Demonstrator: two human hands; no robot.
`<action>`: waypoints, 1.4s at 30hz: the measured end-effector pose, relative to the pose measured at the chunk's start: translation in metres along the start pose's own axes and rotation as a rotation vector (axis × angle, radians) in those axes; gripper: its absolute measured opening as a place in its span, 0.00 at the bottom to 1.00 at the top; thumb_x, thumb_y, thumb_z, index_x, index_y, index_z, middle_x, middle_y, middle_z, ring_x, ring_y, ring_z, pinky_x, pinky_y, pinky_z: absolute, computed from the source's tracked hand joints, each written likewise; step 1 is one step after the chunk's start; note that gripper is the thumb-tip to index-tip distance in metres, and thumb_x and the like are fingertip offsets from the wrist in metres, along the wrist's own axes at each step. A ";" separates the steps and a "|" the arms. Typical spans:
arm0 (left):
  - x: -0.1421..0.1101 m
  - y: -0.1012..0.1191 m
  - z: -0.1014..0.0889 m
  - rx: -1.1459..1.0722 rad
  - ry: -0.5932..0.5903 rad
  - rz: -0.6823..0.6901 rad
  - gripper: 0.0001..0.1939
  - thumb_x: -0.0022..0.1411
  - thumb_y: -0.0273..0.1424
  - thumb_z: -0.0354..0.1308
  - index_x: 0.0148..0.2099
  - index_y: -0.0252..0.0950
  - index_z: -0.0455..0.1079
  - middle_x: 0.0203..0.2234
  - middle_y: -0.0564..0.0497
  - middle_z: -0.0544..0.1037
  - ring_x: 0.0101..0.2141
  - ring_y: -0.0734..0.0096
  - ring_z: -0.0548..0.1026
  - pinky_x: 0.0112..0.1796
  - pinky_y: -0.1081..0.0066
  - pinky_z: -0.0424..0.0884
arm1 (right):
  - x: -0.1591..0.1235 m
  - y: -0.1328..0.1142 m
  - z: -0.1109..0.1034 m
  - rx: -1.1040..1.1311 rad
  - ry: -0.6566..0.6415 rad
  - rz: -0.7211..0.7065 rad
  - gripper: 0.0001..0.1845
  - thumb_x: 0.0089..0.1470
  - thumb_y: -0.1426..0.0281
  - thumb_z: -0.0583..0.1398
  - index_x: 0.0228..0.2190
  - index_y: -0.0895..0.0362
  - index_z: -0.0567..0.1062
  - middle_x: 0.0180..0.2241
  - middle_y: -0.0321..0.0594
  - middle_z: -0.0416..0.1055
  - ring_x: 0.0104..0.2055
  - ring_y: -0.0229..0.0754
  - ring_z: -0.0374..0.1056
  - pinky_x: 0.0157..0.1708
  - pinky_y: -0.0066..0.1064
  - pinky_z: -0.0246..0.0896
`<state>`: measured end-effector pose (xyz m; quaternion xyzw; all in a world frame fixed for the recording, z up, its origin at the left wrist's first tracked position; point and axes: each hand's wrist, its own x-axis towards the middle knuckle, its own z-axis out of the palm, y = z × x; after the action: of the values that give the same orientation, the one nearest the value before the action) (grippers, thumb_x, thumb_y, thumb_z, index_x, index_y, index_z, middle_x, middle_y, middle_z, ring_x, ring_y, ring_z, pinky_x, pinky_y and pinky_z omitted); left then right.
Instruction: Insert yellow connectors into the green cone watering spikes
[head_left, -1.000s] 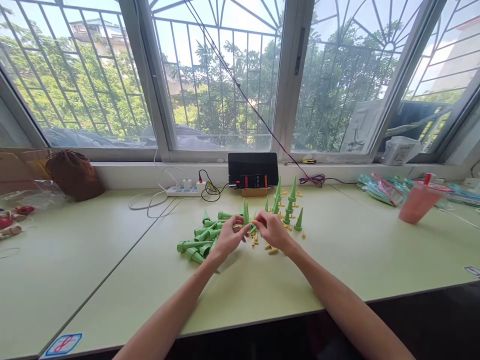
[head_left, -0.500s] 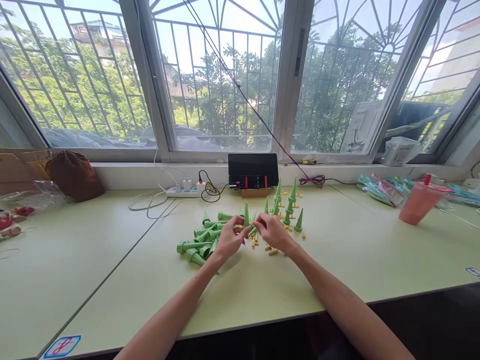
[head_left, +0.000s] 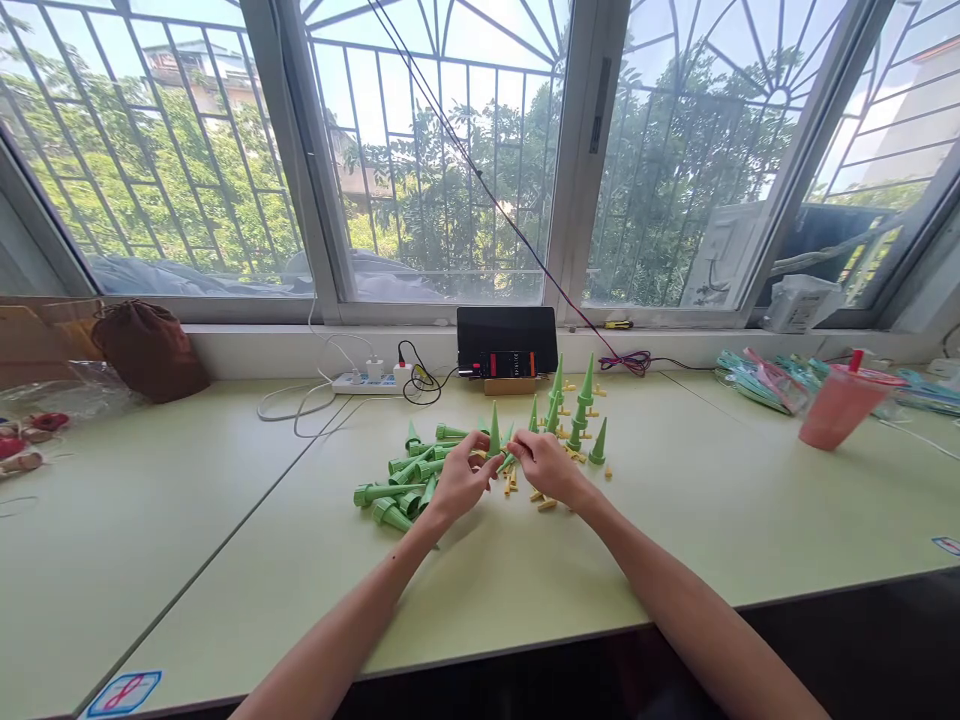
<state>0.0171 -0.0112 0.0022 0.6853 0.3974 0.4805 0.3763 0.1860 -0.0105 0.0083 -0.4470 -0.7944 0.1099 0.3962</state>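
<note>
My left hand (head_left: 461, 478) is closed, its thumb and fingers pinching a green plastic watering spike (head_left: 507, 461) that lies tilted between my hands. My right hand (head_left: 549, 466) is also closed, with its fingertips at the other end of the same spike. Fingers cover much of it, and any small part between the fingertips is hidden. Just behind my left fingers an upright green spike (head_left: 494, 430) points upward. Left of my left hand lies a loose pile of green spikes (head_left: 411, 470). Small yellow valve pieces (head_left: 546, 505) are scattered under and beside my right hand.
Stacked green spikes with yellow valves (head_left: 581, 410) stand behind my right hand, with a single spike (head_left: 598, 442) alongside. A phone (head_left: 510, 364) leans on a dark tablet (head_left: 506, 325). Further out are a power strip (head_left: 367, 383), a pink cup (head_left: 844, 405) and a brown pouch (head_left: 150, 350).
Both hands keep nearly the same position and grip around the spike. The whole view shifts very slightly.
</note>
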 end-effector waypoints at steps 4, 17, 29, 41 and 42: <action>0.000 -0.001 0.000 0.000 0.001 0.003 0.18 0.53 0.44 0.61 0.35 0.36 0.61 0.33 0.52 0.69 0.22 0.77 0.71 0.19 0.76 0.68 | 0.000 0.001 0.001 -0.023 0.001 0.007 0.17 0.62 0.67 0.49 0.21 0.56 0.60 0.18 0.32 0.57 0.20 0.34 0.49 0.22 0.27 0.41; 0.002 -0.008 0.001 -0.027 0.018 0.004 0.19 0.51 0.42 0.63 0.38 0.37 0.62 0.35 0.50 0.70 0.25 0.73 0.74 0.18 0.76 0.70 | 0.001 0.000 0.001 -0.069 0.007 0.017 0.21 0.64 0.64 0.47 0.20 0.56 0.61 0.17 0.33 0.58 0.19 0.35 0.51 0.22 0.28 0.41; 0.005 -0.004 0.001 -0.088 0.116 -0.069 0.20 0.48 0.42 0.65 0.36 0.35 0.62 0.29 0.53 0.70 0.22 0.74 0.74 0.15 0.75 0.68 | 0.000 -0.003 0.002 0.116 0.076 -0.037 0.07 0.58 0.66 0.56 0.36 0.57 0.71 0.29 0.37 0.72 0.25 0.36 0.64 0.27 0.26 0.56; 0.004 -0.003 0.001 -0.124 0.071 -0.100 0.20 0.50 0.43 0.64 0.35 0.34 0.63 0.28 0.52 0.71 0.22 0.73 0.74 0.17 0.74 0.69 | 0.001 0.000 0.003 0.124 0.085 -0.083 0.05 0.58 0.70 0.56 0.36 0.57 0.71 0.31 0.39 0.72 0.29 0.37 0.65 0.30 0.26 0.57; 0.004 -0.003 0.001 -0.118 0.068 -0.095 0.19 0.50 0.42 0.64 0.35 0.34 0.63 0.28 0.52 0.71 0.22 0.73 0.74 0.16 0.75 0.69 | 0.001 -0.001 0.003 0.122 0.086 -0.085 0.04 0.58 0.71 0.56 0.35 0.57 0.71 0.30 0.38 0.72 0.29 0.37 0.65 0.30 0.26 0.57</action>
<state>0.0179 -0.0067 0.0010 0.6255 0.4129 0.5076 0.4249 0.1832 -0.0094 0.0072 -0.3921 -0.7867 0.1219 0.4611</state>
